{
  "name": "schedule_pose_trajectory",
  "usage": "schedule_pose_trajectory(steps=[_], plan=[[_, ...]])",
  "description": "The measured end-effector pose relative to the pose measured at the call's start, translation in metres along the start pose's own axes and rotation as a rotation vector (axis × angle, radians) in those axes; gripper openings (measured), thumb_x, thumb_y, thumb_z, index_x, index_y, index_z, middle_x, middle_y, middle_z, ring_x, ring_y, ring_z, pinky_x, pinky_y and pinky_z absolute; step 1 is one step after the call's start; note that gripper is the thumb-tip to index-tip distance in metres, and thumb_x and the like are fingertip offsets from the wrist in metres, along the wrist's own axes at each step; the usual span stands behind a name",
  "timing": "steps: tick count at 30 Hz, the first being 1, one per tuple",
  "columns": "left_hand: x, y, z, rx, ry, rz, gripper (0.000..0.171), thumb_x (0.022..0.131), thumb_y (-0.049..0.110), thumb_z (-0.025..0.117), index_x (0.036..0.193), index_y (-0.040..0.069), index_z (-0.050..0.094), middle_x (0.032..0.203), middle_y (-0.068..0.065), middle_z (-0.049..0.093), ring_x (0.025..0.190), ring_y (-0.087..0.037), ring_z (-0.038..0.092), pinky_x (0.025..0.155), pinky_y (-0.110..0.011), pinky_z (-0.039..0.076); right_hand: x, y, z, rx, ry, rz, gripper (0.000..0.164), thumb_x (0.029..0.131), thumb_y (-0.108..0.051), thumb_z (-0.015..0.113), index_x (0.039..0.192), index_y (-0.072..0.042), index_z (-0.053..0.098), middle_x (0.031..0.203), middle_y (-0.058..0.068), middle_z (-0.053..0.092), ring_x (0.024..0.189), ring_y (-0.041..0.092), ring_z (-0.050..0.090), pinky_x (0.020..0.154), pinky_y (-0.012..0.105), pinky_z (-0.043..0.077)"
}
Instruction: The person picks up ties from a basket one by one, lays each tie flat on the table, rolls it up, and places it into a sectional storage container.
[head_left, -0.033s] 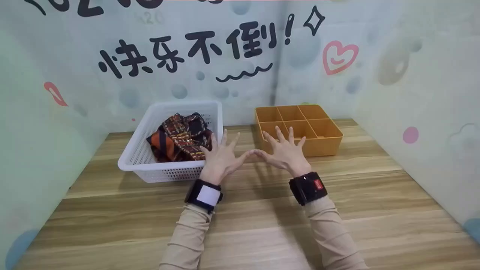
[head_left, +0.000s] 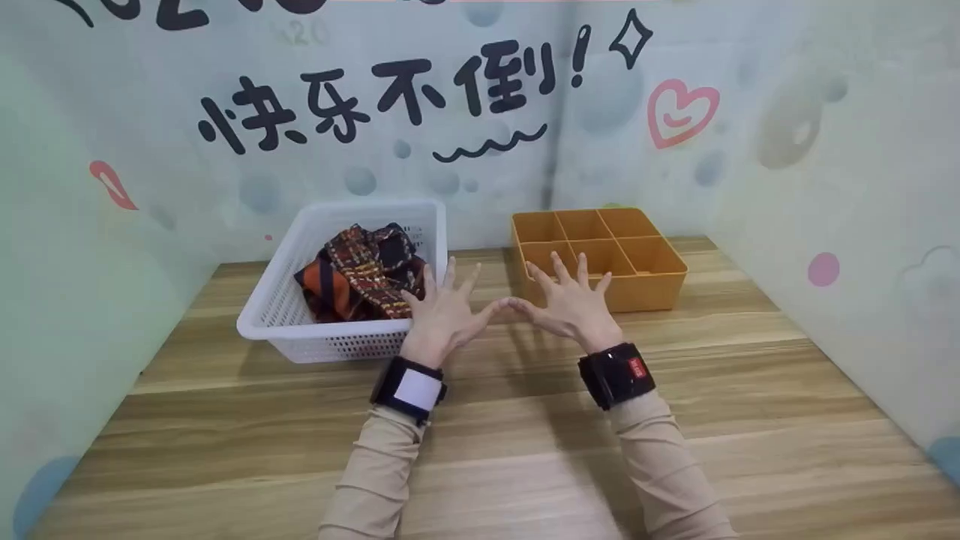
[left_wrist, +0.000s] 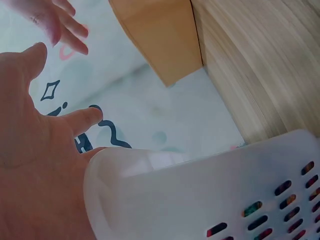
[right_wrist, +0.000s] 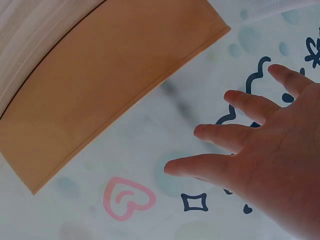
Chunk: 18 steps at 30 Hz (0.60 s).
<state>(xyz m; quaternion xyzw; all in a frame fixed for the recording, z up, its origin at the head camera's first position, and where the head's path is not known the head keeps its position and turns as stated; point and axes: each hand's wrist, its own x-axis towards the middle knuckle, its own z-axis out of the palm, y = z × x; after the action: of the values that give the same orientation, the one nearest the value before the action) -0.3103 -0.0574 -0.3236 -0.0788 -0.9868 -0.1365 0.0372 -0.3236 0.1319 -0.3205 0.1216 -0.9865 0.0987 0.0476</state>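
Observation:
My left hand (head_left: 442, 319) is held up with its fingers spread, overlapping the right front corner of a white plastic basket (head_left: 259, 330) in the head view. Crumpled in that basket lie patterned cloths (head_left: 360, 277), dark plaid and orange with a navy stripe. With fingers likewise fanned out, my right hand (head_left: 574, 307) is in front of an orange divided box (head_left: 637, 294). The two thumb tips meet between the hands. Neither hand holds anything. From the right wrist, the straight fingers (right_wrist: 220, 137) appear apart from the box's side wall (right_wrist: 115, 75).
Basket and box stand toward the back of a wood-grain table (head_left: 495, 457), the basket left and the box right. Printed wall sheets (head_left: 480, 180) enclose the back and both sides. A black band (head_left: 616, 376) with a device circles each wrist.

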Motion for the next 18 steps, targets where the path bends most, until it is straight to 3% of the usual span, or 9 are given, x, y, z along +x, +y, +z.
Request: schedule_pose_trajectory(steps=[7, 10, 15, 18], plan=[[-0.002, -0.001, 0.004, -0.021, -0.022, 0.005, 0.078, 0.087, 0.074, 0.028, 0.151, 0.031, 0.016, 0.160, -0.012, 0.004, 0.145, -0.044, 0.001, 0.110, -0.070, 0.008, -0.002, 0.002, 0.005, 0.023, 0.003, -0.010, 0.077, 0.088, -0.069, 0.038, 0.150, -0.025, 0.025, 0.159, 0.017, 0.013, 0.144, 0.048, 0.003, 0.105, 0.077, 0.003], [-0.001, -0.002, 0.002, -0.057, -0.015, 0.011, 0.075, 0.090, 0.071, 0.028, 0.151, 0.028, 0.019, 0.160, -0.013, 0.007, 0.145, -0.044, 0.005, 0.112, -0.067, 0.012, 0.000, 0.004, 0.004, 0.038, 0.030, -0.037, 0.073, 0.089, -0.061, 0.047, 0.149, -0.021, 0.031, 0.156, 0.018, 0.023, 0.143, 0.046, 0.017, 0.108, 0.073, 0.013], [0.001, -0.016, -0.016, -0.116, 0.099, 0.048, 0.058, 0.099, 0.050, 0.035, 0.145, 0.015, 0.038, 0.150, -0.017, 0.037, 0.135, -0.041, 0.038, 0.105, -0.058, 0.038, 0.004, 0.007, 0.004, 0.085, 0.122, -0.156, 0.056, 0.087, -0.035, 0.065, 0.134, -0.008, 0.051, 0.134, 0.019, 0.054, 0.123, 0.039, 0.052, 0.098, 0.056, 0.044], [0.003, -0.033, -0.034, -0.092, 0.156, 0.081, 0.038, 0.099, 0.023, 0.044, 0.133, 0.008, 0.051, 0.133, -0.019, 0.055, 0.119, -0.039, 0.055, 0.095, -0.052, 0.048, 0.006, 0.010, 0.005, 0.116, 0.155, -0.213, 0.044, 0.085, -0.024, 0.068, 0.124, -0.005, 0.058, 0.119, 0.017, 0.065, 0.111, 0.035, 0.061, 0.089, 0.052, 0.051]])
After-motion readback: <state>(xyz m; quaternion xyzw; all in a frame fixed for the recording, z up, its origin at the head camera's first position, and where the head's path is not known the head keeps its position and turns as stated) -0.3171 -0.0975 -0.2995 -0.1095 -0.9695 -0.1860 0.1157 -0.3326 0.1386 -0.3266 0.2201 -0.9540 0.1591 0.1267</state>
